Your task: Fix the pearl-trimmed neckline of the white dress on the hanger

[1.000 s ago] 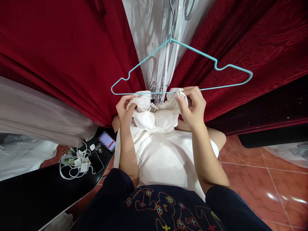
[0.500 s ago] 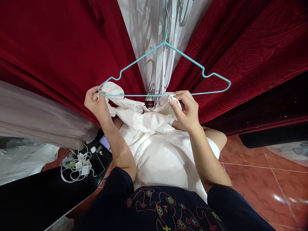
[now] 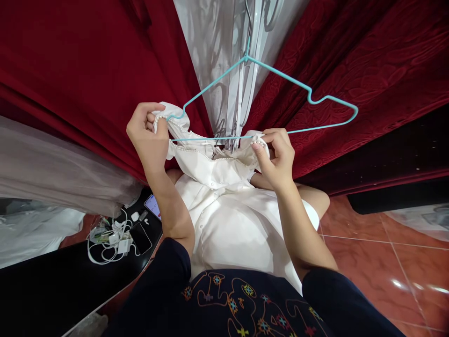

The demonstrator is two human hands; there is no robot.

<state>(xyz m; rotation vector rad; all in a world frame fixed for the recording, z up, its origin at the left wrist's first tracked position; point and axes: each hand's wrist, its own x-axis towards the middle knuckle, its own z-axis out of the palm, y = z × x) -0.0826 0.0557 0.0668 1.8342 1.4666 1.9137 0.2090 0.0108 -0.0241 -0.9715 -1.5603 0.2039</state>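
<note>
A white dress (image 3: pixel 228 173) with a pearl-trimmed neckline spreads over my lap. My left hand (image 3: pixel 150 124) pinches one of its shoulder parts, raised around the left end of a light-blue hanger (image 3: pixel 277 71); that end is hidden in the fabric. With fingers closed, my right hand (image 3: pixel 275 152) grips the opposite shoulder part, just below the hanger's bottom bar. The hanger's right end sticks out bare beyond my right hand. Its hook is up at the top, in front of white fabric.
Red curtains (image 3: pixel 105 61) flank hanging white fabric (image 3: pixel 206 47). On a black bench (image 3: pixel 45 290) at the left lie tangled white cables (image 3: pixel 101 255), a dark phone (image 3: pixel 140 238), a lit screen (image 3: pixel 153 206) and small white items. Red floor tiles (image 3: pixel 365 262) show at the right.
My left hand has risen with the shoulder part, which now covers the hanger's left end. The hanger has shifted right and tilted a little. My right hand has moved slightly right with its grip kept.
</note>
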